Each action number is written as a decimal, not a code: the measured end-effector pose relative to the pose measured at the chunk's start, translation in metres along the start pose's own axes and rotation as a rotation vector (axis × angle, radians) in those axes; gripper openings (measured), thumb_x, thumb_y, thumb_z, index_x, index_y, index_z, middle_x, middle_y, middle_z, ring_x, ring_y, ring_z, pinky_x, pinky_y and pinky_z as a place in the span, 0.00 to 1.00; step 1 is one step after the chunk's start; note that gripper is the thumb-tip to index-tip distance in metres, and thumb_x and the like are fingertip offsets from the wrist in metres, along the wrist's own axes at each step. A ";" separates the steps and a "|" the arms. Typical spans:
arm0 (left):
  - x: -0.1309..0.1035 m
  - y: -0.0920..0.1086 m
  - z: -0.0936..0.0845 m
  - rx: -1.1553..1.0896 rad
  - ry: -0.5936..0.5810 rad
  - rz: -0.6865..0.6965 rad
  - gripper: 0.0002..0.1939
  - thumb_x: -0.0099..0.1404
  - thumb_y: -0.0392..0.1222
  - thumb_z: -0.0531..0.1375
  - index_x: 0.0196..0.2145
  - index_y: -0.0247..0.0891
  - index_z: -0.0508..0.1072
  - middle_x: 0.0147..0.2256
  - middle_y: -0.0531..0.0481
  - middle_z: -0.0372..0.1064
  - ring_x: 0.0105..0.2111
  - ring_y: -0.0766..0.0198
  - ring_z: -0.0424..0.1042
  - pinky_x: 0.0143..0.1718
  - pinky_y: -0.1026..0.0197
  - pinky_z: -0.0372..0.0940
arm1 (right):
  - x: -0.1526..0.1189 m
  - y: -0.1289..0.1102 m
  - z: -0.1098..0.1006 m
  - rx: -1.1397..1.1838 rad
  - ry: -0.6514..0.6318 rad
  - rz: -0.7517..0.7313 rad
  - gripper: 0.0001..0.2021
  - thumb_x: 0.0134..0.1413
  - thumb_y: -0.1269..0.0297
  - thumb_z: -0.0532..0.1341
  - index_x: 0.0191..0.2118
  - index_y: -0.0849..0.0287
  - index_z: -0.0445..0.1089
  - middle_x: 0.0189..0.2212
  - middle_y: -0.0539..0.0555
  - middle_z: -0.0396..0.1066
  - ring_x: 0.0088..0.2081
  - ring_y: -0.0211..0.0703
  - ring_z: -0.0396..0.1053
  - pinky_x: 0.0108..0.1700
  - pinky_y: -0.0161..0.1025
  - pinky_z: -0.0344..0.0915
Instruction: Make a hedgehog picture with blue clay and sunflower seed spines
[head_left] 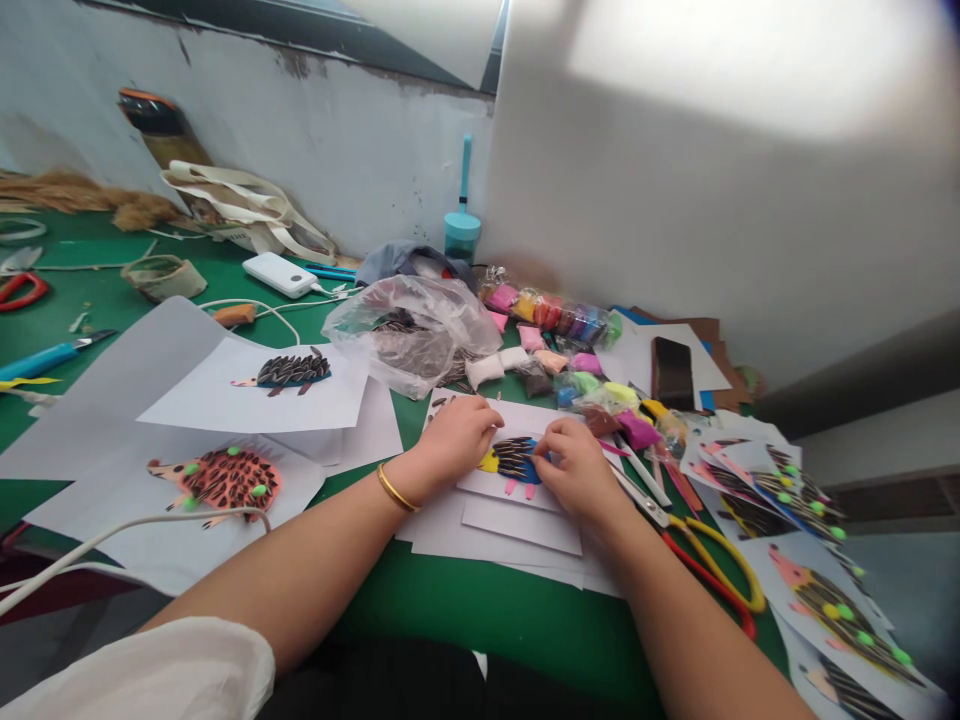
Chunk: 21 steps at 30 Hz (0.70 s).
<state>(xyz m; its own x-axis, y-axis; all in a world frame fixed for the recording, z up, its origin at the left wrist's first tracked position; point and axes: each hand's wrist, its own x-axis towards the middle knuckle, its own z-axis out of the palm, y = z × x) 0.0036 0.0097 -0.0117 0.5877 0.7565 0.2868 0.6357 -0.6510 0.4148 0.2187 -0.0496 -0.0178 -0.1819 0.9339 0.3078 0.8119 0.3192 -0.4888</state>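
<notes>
A small hedgehog picture (517,457) lies on white paper (487,497) in front of me, with a yellow head, a blue clay body, pink feet and rows of striped sunflower seeds. My left hand (459,445) is at its upper left, fingers curled and tips together; anything between them is hidden. At the blue right end, my right hand (574,465) touches the body with thumb and fingertips pinched, and I cannot make out what is in them. A few loose seeds (439,402) lie on the paper beyond my left hand.
Behind the paper sit a clear plastic bag of seeds (420,335) and several clay packets (551,360). Scissors (705,570) lie by my right forearm. Finished hedgehog sheets flank both sides (217,480). A phone (672,372) and a utility knife (45,360) lie farther out.
</notes>
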 end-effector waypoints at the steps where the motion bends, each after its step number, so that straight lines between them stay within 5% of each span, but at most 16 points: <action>1: 0.000 0.000 0.001 -0.005 0.003 0.039 0.14 0.67 0.34 0.54 0.42 0.40 0.79 0.40 0.45 0.73 0.43 0.57 0.70 0.47 0.54 0.64 | 0.000 0.000 0.000 -0.002 -0.001 -0.003 0.05 0.49 0.71 0.62 0.26 0.56 0.73 0.32 0.53 0.68 0.37 0.46 0.66 0.42 0.44 0.63; 6: -0.004 0.007 0.005 0.035 -0.039 0.211 0.20 0.65 0.33 0.55 0.49 0.50 0.77 0.45 0.48 0.71 0.45 0.57 0.66 0.49 0.52 0.61 | 0.000 0.002 0.001 -0.001 0.004 -0.012 0.05 0.49 0.71 0.61 0.26 0.56 0.73 0.32 0.53 0.68 0.37 0.46 0.66 0.43 0.45 0.63; 21: -0.008 0.013 0.011 0.080 -0.088 0.187 0.19 0.67 0.35 0.55 0.50 0.53 0.76 0.48 0.47 0.68 0.49 0.55 0.64 0.52 0.50 0.59 | -0.001 0.004 0.001 -0.005 -0.004 -0.001 0.04 0.49 0.70 0.62 0.27 0.56 0.74 0.33 0.53 0.68 0.37 0.46 0.66 0.43 0.44 0.63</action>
<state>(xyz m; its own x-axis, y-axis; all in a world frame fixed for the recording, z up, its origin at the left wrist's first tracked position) 0.0127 -0.0061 -0.0180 0.7383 0.6162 0.2742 0.5473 -0.7849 0.2905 0.2208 -0.0490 -0.0210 -0.1849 0.9342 0.3052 0.8145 0.3194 -0.4844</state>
